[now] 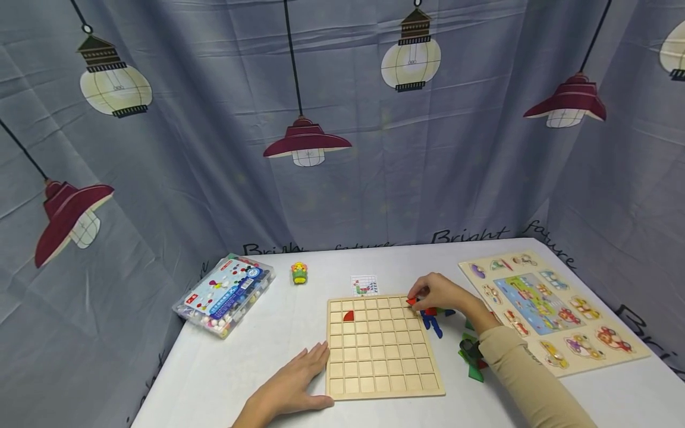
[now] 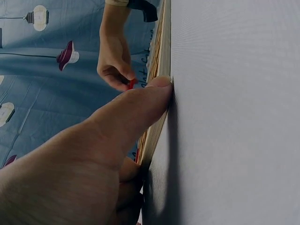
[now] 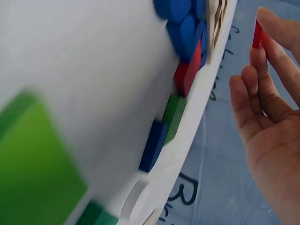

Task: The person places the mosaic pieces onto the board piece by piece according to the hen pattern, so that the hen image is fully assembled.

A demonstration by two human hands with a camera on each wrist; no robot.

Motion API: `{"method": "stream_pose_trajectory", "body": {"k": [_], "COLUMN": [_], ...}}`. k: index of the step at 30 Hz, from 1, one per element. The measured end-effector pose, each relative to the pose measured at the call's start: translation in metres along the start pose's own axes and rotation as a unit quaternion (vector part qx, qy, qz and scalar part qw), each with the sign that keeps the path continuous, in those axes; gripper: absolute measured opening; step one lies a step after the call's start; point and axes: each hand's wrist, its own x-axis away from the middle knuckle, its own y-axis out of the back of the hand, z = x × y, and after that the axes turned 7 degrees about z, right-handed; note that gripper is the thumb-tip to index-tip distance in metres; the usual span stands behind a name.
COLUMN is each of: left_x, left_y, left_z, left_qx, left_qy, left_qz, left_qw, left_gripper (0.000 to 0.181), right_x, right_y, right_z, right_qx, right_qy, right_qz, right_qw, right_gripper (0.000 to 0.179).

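Note:
A wooden grid board (image 1: 384,356) lies on the white table, with a red quarter-circle piece (image 1: 349,316) in one of its upper left squares. My left hand (image 1: 293,383) rests against the board's left edge, fingers straight and thumb at the near corner. Over the board's far right corner, my right hand (image 1: 437,292) pinches a small flat red piece (image 3: 257,35) between thumb and fingers. In the right wrist view that piece is seen edge-on. A printed pattern card (image 1: 365,285) lies just behind the board.
Loose blue pieces (image 1: 432,324) lie right of the board, and green pieces (image 1: 474,362) nearer me. A wooden picture puzzle (image 1: 556,315) lies at the right. To the left are a clear case of beads (image 1: 225,292) and a small toy figure (image 1: 299,273).

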Motion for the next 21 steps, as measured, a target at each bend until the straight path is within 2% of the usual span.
{"method": "stream_pose_trajectory", "body": {"k": [10, 21], "left_x": [0.000, 0.000], "left_y": [0.002, 0.001], "left_z": [-0.001, -0.001], "left_qx": [0.002, 0.003], "left_qy": [0.002, 0.001], "left_qz": [0.002, 0.005], "left_qw": [1.0000, 1.0000], "left_gripper": [0.096, 0.096], "right_x": [-0.013, -0.026], "right_y": [-0.010, -0.025], "right_z": [0.023, 0.048], "right_qx": [0.005, 0.013], "right_qy": [0.037, 0.056], "right_qz": [0.023, 0.042], "right_qw": [0.9991, 0.9974], "right_gripper": [0.019, 0.016]}}
